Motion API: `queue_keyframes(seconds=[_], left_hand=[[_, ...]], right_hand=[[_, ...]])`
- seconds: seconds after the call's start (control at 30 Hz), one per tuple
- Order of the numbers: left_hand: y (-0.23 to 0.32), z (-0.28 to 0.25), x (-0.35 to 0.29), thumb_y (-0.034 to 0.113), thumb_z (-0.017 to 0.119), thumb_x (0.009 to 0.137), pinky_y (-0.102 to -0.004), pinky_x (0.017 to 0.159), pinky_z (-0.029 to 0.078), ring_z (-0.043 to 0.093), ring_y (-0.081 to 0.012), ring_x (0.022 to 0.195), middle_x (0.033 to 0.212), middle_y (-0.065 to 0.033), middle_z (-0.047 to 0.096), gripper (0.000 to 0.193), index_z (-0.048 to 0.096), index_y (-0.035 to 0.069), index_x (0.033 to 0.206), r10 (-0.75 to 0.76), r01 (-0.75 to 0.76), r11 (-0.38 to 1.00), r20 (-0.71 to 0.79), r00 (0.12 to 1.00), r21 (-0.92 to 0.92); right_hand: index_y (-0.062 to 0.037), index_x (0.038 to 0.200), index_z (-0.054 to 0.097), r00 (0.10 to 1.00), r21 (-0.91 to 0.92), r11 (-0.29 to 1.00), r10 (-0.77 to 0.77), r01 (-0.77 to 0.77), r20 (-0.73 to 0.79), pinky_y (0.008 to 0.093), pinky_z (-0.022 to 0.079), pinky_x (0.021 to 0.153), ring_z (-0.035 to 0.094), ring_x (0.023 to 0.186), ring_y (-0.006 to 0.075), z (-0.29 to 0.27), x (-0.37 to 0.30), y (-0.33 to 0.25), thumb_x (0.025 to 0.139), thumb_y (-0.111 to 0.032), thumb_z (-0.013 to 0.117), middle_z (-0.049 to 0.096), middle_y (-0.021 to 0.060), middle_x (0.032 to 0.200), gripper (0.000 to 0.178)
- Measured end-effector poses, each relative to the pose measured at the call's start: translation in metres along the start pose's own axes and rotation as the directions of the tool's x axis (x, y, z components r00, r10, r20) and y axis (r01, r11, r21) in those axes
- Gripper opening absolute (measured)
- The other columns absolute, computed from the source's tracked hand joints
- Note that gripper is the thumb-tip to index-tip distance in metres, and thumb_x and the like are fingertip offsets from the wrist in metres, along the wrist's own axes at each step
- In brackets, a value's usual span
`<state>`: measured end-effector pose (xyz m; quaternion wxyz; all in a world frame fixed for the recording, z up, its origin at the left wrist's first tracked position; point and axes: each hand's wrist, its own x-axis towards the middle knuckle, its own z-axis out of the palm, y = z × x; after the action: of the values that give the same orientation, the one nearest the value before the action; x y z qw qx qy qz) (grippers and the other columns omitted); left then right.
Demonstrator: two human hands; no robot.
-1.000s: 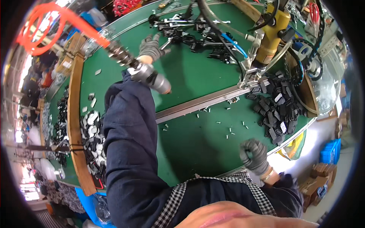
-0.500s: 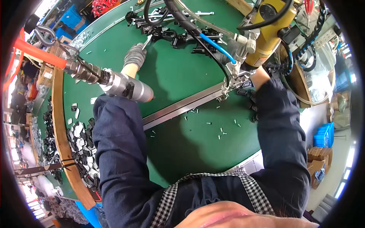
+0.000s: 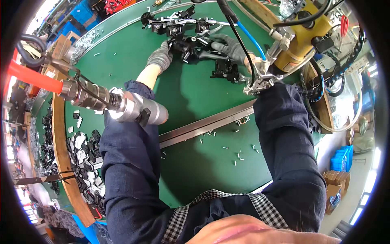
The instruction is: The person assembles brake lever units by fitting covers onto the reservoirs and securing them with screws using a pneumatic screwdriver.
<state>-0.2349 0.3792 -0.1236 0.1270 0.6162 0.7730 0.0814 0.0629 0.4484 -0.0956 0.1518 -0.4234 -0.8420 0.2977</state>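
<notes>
Both arms in dark blue sleeves reach across the green table (image 3: 195, 93). My left hand (image 3: 159, 57), in a grey glove, grips the near end of a black metal lever part (image 3: 187, 45) in a far row of such parts. My right hand (image 3: 230, 47), also gloved, closes on the same cluster from the right. A silver air screwdriver (image 3: 134, 109) on a red hose (image 3: 34, 79) hangs free over my left forearm.
A yellow powered tool (image 3: 302, 30) with blue and black hoses hangs at the right. A metal rail (image 3: 211, 124) crosses the table, with several loose screws (image 3: 235, 152) near it. A wooden-edged tray of black and white small parts (image 3: 81, 162) lies left. Blue bins (image 3: 339, 159) stand right.
My right hand rose from the table's near edge to the far black parts. My left hand moved off the hanging screwdriver and onto the same parts.
</notes>
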Motion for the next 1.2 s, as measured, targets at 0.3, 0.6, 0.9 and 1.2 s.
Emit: queue_keyframes(seconds=[0.3,0.6,0.9,1.2], left_hand=[[-0.038,-0.031,-0.153,0.015,0.063,0.087,-0.04,0.098,0.046,0.06,-0.0334,0.113,0.124,-0.0198,0.061,0.064,0.037,0.01,0.145,0.042,-0.094,0.976,0.251,0.967,0.199],[-0.08,0.015,-0.248,0.009,0.06,0.092,-0.0332,0.084,0.05,0.058,-0.0224,0.095,0.114,-0.0145,0.063,0.034,0.054,0.007,0.126,-0.075,0.127,0.646,0.103,0.992,-0.753],[-0.08,-0.002,-0.354,0.027,0.057,0.096,-0.0391,0.063,0.046,0.055,-0.0298,0.066,0.074,-0.0145,0.061,0.026,0.065,0.002,0.099,-0.256,0.128,0.873,-0.218,0.942,-0.47],[-0.034,0.013,-0.481,0.02,0.058,0.096,-0.0316,0.067,0.047,0.056,-0.0132,0.075,0.083,-0.0088,0.063,0.027,0.063,0.002,0.115,-0.194,0.165,0.743,0.027,0.981,-0.649]], right_hand=[[-0.0068,0.147,0.035,0.974,0.264,0.959,-0.152,0.105,0.165,0.0394,0.04,0.108,0.05,0.129,0.0309,0.04,-0.069,-0.075,0.083,-0.059,0.068,0.054,0.02,0.134,0.089],[-0.0042,0.134,0.051,0.993,0.437,0.893,0.116,-0.113,0.02,0.0316,0.046,0.096,0.056,0.112,0.0203,-0.002,-0.186,-0.037,0.094,-0.034,0.061,0.06,0.0094,0.122,0.051],[-0.0029,0.122,0.056,0.891,0.766,0.642,0.324,0.039,-0.317,0.0292,0.052,0.082,0.06,0.098,0.0155,0.012,-0.333,-0.085,0.094,-0.014,0.061,0.061,0.0076,0.116,0.03],[-0.0148,0.133,0.05,0.858,-0.322,0.836,-0.5,0.444,-0.116,0.0448,0.048,0.095,0.059,0.109,0.0346,0.087,-0.184,-0.182,0.079,-0.028,0.073,0.063,0.0149,0.116,0.06]])
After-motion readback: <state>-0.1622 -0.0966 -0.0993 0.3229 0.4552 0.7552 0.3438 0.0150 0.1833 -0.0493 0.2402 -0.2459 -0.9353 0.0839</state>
